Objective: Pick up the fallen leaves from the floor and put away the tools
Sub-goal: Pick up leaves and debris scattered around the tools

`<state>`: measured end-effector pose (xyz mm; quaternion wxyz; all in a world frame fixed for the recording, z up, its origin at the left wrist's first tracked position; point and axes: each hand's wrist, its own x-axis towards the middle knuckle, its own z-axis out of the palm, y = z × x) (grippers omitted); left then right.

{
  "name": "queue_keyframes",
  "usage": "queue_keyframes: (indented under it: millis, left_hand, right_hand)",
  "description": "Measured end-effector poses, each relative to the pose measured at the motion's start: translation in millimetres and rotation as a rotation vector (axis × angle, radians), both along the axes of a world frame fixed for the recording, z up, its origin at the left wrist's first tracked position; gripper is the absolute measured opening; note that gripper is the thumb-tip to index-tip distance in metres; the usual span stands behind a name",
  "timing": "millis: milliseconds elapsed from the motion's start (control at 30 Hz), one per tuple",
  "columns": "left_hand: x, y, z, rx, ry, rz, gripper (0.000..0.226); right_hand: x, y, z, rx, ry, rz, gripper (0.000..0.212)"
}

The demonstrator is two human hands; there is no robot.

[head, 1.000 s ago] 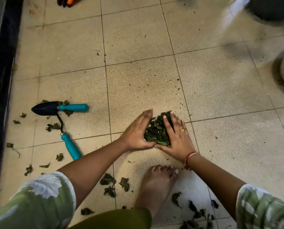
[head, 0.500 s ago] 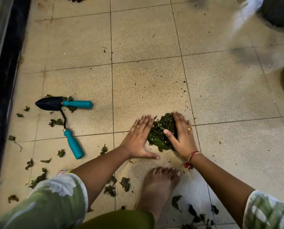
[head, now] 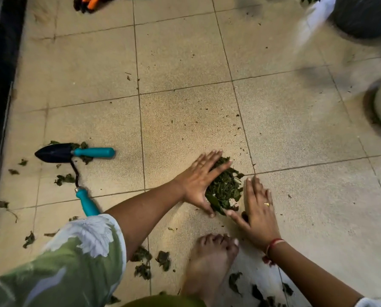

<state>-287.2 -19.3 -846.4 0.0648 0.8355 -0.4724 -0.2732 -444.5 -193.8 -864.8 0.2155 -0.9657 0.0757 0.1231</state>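
Left hand (head: 198,180): fingers straight, pressing leaf pile (head: 226,187).
Right hand (head: 257,209): fingers straight, against pile's opposite side.
Left of hands: trowel (head: 59,151), well apart.

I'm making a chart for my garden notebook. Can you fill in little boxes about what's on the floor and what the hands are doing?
place: tiled floor
leaf pile: on the floor between both hands
left hand: flat, fingers straight, against the pile
right hand: flat, fingers straight, beside the pile
tools: trowel and second teal-handled tool, lying apart from both hands
foot: bare, near the pile
loose leaves: scattered near the tools and the foot
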Motion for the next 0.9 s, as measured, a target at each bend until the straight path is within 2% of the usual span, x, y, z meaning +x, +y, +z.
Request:
queue_keyframes:
  millis: [133, 233, 433, 567, 667, 833, 900]
  left_hand:
    - [-11, -13, -3, -0.047, 0.056, -0.005, 0.144]
    - [-24, -19, -8, -0.088, 0.023, 0.069, 0.132]
    - [-31, -26, -8, -0.110, -0.014, 0.136, 0.110]
    - [-34, -31, -8, -0.134, 0.026, 0.201, 0.105]
    - [-37, -35, -10, -0.153, 0.031, 0.236, 0.102]
    - [-38, -38, -12, -0.241, 0.016, 0.308, 0.071]
    - [-39, -39, -13, -0.274, 0.016, 0.328, 0.069]
  right_hand:
    - [30, 31, 4, 0.195, -0.101, -0.153, 0.093]
    - [47, 51, 5, 0.367, -0.205, -0.294, 0.093]
    - [59, 62, 2, 0.557, -0.326, -0.535, 0.085]
    - [61, 59, 2, 0.585, -0.371, -0.586, 0.067]
    - [64, 55, 2, 0.528, -0.364, -0.604, 0.059]
    - [68, 56, 3, 0.443, -0.378, -0.649, 0.048]
    - [70, 56, 4, 0.440, -0.377, -0.669, 0.042]
